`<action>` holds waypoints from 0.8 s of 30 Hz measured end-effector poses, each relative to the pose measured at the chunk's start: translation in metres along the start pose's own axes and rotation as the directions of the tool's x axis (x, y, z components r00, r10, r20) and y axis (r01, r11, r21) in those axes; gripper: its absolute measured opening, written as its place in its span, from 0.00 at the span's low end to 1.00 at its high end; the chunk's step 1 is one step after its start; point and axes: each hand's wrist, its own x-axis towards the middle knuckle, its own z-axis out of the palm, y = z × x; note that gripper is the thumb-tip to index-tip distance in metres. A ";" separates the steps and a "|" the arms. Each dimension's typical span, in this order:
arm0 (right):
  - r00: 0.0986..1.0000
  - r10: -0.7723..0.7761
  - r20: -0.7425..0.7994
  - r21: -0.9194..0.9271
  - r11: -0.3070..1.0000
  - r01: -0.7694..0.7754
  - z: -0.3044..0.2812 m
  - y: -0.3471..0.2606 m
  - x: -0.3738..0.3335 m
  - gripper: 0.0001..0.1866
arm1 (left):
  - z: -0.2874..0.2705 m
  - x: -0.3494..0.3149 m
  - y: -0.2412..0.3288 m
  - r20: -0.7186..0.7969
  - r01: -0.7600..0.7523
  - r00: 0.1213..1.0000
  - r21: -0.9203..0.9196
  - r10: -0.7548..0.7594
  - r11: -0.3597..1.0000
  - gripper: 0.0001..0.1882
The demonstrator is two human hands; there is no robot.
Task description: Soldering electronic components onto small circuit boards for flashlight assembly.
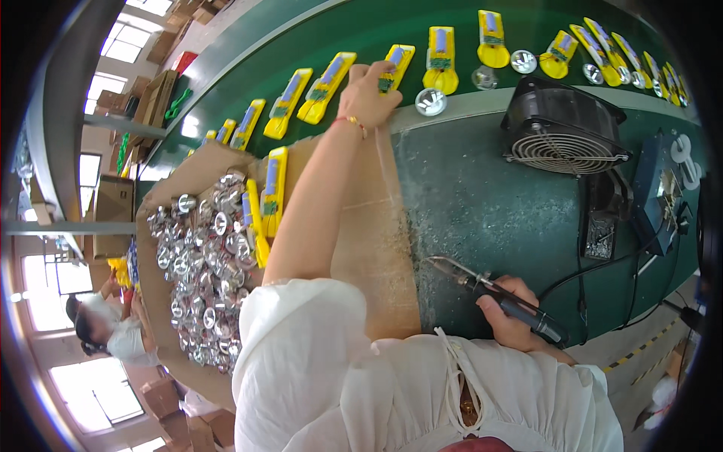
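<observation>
My left hand (367,98) reaches far forward to the belt's near edge. Its fingers are bent around the lower end of a yellow flashlight housing (401,57), which carries a blue-violet battery and a small green circuit board. In my right hand (509,310) is a black-handled soldering iron (531,317), its metal tip (439,261) pointing left just above the green bench top. Left of my left forearm, another yellow housing (274,184) lies on brown cardboard. One more housing (257,226) leans against a heap of shiny reflector cups (207,271).
More yellow housings (440,56) line the green belt (331,38), some beside round reflectors (431,102). A black fan (565,128) stands at the bench's right, near a blue box with a solder spool (684,160) and cables. Small debris litters the bench. At far left, another person (120,328) works.
</observation>
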 end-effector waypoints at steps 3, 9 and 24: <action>0.994 0.093 -0.063 0.023 0.995 -0.092 0.005 0.004 -0.004 0.08 | -0.009 -0.083 0.008 -0.083 0.009 0.997 -0.026 -0.011 1.000 0.24; 0.992 0.095 -0.085 0.162 0.983 -0.081 0.010 0.009 -0.006 0.08 | -0.021 -0.270 0.058 -0.093 0.238 0.964 -0.132 -0.251 0.962 0.25; 0.980 0.001 -0.199 0.127 0.992 0.025 0.016 0.013 -0.006 0.10 | -0.139 -0.335 -0.084 -0.665 0.520 0.701 0.231 -0.257 0.822 0.08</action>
